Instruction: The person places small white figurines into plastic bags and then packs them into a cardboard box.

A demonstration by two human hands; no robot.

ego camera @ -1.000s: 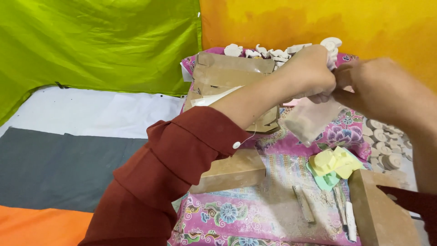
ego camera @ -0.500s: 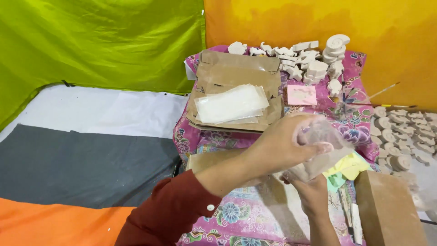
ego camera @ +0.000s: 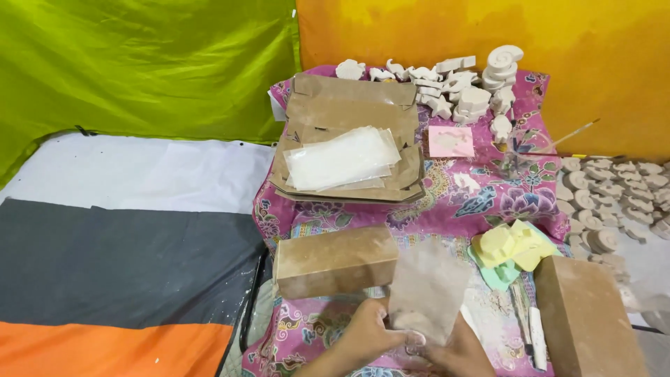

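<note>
Head view. Left hand (ego camera: 366, 334) and right hand (ego camera: 457, 349) meet low at the frame's bottom centre, fingers curled inward toward one another, fingertips nearly touching, both pinching closed; wrists enter from the lower edge.

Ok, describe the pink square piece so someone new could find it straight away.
Start at the floral pink cloth below the orange wall. On its far half, right of the stack of flattened cardboard topped with clear bags, lies the pink square piece. It is flat and pale pink, while the moulded shapes just behind it are off-white.
</note>
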